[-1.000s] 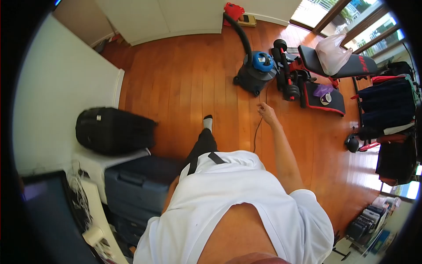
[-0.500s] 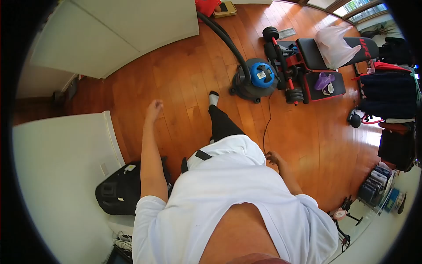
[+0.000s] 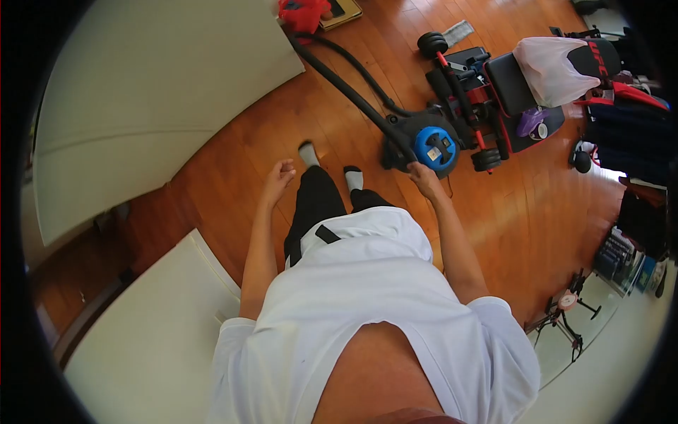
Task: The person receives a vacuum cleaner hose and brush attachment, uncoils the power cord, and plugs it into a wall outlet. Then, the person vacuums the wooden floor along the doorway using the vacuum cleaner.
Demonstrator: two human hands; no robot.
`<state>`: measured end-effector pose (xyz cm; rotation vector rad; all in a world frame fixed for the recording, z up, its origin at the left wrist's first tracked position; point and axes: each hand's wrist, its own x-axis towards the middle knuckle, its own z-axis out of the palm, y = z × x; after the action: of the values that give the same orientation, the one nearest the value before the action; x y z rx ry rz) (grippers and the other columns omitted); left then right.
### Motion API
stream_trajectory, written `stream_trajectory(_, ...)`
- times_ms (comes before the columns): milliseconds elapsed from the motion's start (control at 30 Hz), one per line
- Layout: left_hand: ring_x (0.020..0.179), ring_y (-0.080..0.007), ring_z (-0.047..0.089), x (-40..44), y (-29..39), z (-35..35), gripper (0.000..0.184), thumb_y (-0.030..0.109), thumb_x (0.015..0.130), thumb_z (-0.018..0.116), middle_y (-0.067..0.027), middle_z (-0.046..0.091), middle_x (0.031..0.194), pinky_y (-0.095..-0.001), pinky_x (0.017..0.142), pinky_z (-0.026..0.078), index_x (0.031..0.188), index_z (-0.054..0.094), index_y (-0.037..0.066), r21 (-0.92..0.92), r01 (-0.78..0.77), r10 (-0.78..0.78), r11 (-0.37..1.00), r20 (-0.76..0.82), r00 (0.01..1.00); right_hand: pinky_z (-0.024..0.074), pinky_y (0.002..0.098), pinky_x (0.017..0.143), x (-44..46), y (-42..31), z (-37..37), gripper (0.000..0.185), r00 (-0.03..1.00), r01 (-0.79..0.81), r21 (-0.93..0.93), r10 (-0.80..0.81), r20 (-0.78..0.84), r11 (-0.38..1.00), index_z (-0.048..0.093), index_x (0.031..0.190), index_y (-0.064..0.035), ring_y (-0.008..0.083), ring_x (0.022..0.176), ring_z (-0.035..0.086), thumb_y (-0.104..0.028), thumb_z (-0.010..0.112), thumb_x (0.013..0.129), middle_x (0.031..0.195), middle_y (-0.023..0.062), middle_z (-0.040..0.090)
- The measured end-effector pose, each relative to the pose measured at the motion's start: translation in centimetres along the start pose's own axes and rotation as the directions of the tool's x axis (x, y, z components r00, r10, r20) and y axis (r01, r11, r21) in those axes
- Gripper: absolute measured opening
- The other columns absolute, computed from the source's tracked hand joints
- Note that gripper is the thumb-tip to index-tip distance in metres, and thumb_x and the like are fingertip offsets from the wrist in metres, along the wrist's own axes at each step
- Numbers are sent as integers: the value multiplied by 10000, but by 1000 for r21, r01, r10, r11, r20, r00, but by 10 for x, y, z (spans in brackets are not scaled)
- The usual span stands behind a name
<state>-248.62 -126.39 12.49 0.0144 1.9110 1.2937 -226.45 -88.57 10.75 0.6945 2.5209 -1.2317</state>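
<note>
- Zero objects visible in left hand (image 3: 280, 178), loosely curled
- right hand (image 3: 426, 182) curled near vacuum (image 3: 432, 147), far, right of centre; grip unclear
- right arm (image 3: 458, 247) low, presumably since vacuum stands on floor (image 3: 508, 226)

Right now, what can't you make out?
In the head view:
Right hand: hides its own contact, if any, with the vacuum cleaner.
White plastic bag: its plastic hides the contents.
Red item: cut off by the top edge.
Dark clothes: cut off by the dark right edge.
</note>
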Motion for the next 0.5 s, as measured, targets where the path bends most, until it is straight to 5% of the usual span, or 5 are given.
stream_trajectory(333, 984, -159, 529, 211, 101, -62, 464, 221, 882, 601, -109, 519, 1128, -267, 785, 451, 1282, 427, 61, 163, 11, -59, 986, 294, 954, 459, 379, 800, 129, -135, 37, 253, 983, -87, 89, 100, -157, 992, 568, 1087, -47, 305, 923, 584, -95, 575, 838, 961, 158, 590)
stream_trajectory(367, 985, -159, 530, 232, 109, -67, 482, 234, 879, 605, -106, 520, 1132, -275, 791, 454, 1291, 417, 65, 176, 28, -79, 984, 295, 952, 424, 415, 894, 140, -145, 34, 243, 969, -216, 235, 237, -65, 948, 565, 1076, -51, 347, 1038, 537, -95, 574, 837, 1055, 166, 582)
stream_trajectory(500, 984, -158, 533, 295, 145, -66, 537, 283, 870, 615, -83, 526, 1146, -294, 790, 460, 1318, 393, 88, 196, 255, -296, 947, 214, 931, 420, 398, 905, 183, -147, 49, 274, 931, -191, 321, 275, -241, 928, 559, 1104, -48, 328, 1056, 533, -73, 577, 831, 1092, 160, 570)
